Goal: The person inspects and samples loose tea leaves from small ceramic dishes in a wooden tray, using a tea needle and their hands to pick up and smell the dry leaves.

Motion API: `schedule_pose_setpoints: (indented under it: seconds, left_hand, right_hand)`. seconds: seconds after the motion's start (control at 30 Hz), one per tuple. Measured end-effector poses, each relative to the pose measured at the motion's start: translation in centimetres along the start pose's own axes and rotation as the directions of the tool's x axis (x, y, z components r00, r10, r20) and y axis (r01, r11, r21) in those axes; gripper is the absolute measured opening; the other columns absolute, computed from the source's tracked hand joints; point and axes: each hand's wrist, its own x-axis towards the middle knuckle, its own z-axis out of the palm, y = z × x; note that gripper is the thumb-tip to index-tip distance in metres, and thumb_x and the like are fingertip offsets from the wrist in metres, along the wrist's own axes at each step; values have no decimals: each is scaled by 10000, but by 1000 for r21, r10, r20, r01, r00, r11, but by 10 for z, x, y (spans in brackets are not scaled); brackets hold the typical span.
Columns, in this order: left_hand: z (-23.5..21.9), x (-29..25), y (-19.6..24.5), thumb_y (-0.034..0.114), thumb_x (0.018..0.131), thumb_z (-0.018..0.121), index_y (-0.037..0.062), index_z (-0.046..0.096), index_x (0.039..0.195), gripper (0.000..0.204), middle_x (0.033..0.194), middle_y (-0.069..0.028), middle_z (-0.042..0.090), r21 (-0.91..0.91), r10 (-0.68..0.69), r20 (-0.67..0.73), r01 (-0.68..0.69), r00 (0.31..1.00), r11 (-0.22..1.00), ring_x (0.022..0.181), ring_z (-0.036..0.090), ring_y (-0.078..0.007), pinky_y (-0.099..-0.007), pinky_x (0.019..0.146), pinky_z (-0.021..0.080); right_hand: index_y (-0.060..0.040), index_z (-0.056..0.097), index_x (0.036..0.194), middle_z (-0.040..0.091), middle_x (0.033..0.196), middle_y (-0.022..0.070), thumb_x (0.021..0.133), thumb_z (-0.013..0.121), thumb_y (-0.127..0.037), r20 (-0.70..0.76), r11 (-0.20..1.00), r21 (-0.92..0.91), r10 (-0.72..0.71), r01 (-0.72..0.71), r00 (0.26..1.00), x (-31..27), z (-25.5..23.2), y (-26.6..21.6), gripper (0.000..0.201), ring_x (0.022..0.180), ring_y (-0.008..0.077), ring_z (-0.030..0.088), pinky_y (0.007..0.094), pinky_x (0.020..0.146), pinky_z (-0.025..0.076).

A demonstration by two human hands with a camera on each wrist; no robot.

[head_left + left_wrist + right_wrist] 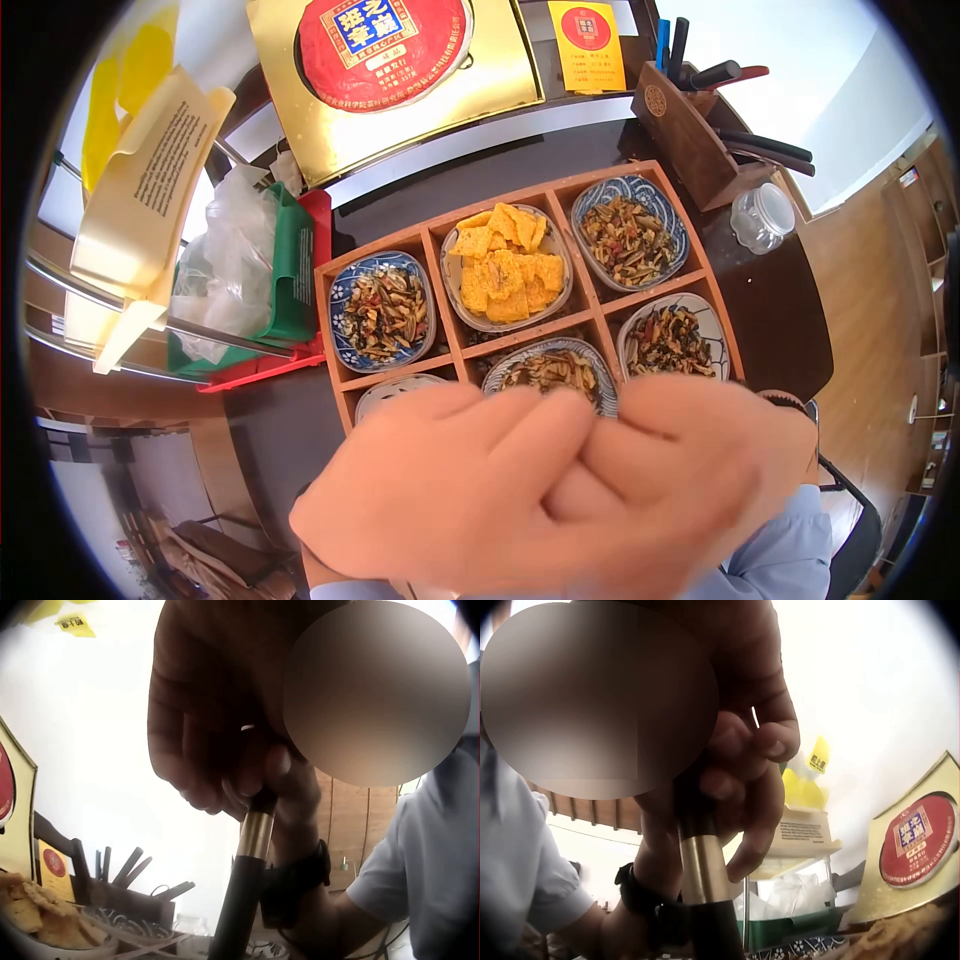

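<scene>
Low in the head view, my left hand (420,490) and right hand (690,470) are close together in front of the chest, fingers curled. Both grip the upper end of a slim black rod with a gold band (256,834); it slants down from the fingers (739,742) in the wrist views. The head view hides the rod behind the hands, and its kind cannot be told. Beyond the hands stands a wooden divided tray (437,285) of bowls. One bowl holds yellow cracker pieces (508,280); others hold brown dried flakes (628,240). The hands overlap the front bowls.
A gold box with a red disc (500,75) stands behind the tray. Black-handled tools rise from a wooden holder (665,130) at back right, near a glass jar (763,218). To the left are a green bin (290,250), plastic bags (225,270) and a metal rack (200,335).
</scene>
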Motion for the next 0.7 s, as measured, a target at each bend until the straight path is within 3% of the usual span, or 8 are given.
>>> schedule_pose_setpoints:
  seconds: [0.07,0.23,0.37,0.53,0.67,0.7]
  left_hand:
    - [1,-1,-1,160,583,615,242,623,1012,437,556,4,379,-7,-54,-40,54,998,999,409,424,-141,-257,361,339]
    - [2,-5,-35,148,602,617,290,618,1054,474,602,3,404,141,197,200,-227,960,964,479,488,-130,-265,409,389]
    - [-5,-3,-31,126,610,607,299,607,1082,502,643,0,413,111,159,224,-188,961,976,523,529,-130,-271,433,416]
    - [-2,-2,-33,122,615,599,276,604,1091,501,632,4,387,163,156,203,-190,967,968,508,510,-127,-268,418,406]
    - [4,-5,-36,119,618,592,258,602,1099,501,624,7,366,193,143,184,-178,972,965,497,494,-125,-265,406,398]
    - [5,-4,-37,119,619,591,254,602,1101,501,622,8,361,203,142,179,-178,974,963,494,491,-124,-265,403,397]
  right_hand:
    - [-120,552,584,493,647,-42,747,551,-145,-27,999,-13,30,-30,999,1,-5,2,165,637,95,504,210,461,335]
    - [-100,534,579,480,641,-22,769,549,-155,-106,994,-61,87,-93,991,4,-19,6,198,631,104,503,217,460,348]
    - [-88,523,576,473,638,-10,783,547,-161,-150,987,-86,119,-133,981,4,-22,6,220,627,109,502,221,460,356]
    - [-59,474,568,439,664,37,812,536,-202,8,889,394,252,-235,968,0,-12,2,289,573,146,482,251,445,375]
    - [-56,476,568,427,655,36,813,531,-205,-23,888,355,322,-293,946,-2,-12,-1,292,553,145,481,245,448,382]
    - [-63,477,561,419,639,27,809,532,-201,-97,949,154,292,-276,951,2,-4,-2,289,537,144,471,247,444,379]
